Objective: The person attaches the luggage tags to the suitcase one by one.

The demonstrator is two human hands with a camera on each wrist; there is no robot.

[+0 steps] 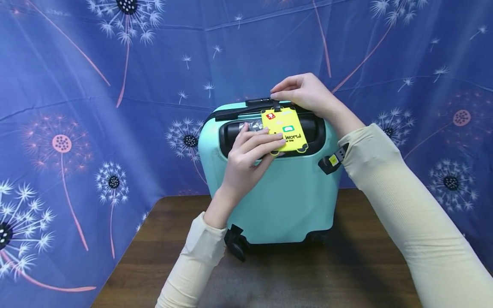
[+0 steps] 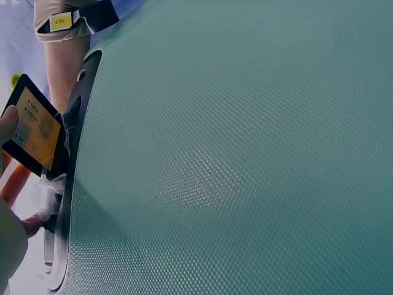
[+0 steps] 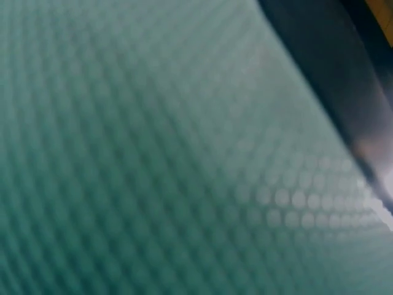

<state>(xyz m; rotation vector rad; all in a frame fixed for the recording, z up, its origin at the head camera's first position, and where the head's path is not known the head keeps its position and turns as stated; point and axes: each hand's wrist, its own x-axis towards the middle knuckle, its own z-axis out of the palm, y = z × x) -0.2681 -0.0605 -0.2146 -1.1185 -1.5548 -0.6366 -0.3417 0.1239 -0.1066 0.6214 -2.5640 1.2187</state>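
Observation:
A mint-green suitcase (image 1: pixel 285 196) stands upright on the table. A yellow luggage tag (image 1: pixel 286 126) hangs at its top by a black strap (image 1: pixel 277 105). My left hand (image 1: pixel 248 158) pinches the tag's lower left edge, fingers over the printed front; in the left wrist view the thumb (image 2: pixel 8 125) lies on the tag's back (image 2: pixel 38 129), which has a clear window. Above the suitcase's top edge, my right hand (image 1: pixel 304 92) brings thumb and fingertips together at the strap's upper end, seemingly pinching it. The right wrist view shows mostly blurred green shell (image 3: pixel 153 153).
Behind the tag is the suitcase's black side handle (image 1: pixel 230 134), with clear plastic film (image 1: pixel 252 125) on it. A black combination lock (image 1: pixel 259 102) sits at the top edge. Black wheels (image 1: pixel 236 244) touch the brown wooden table (image 1: pixel 285 278). A blue dandelion-print cloth (image 1: pixel 154 64) hangs behind.

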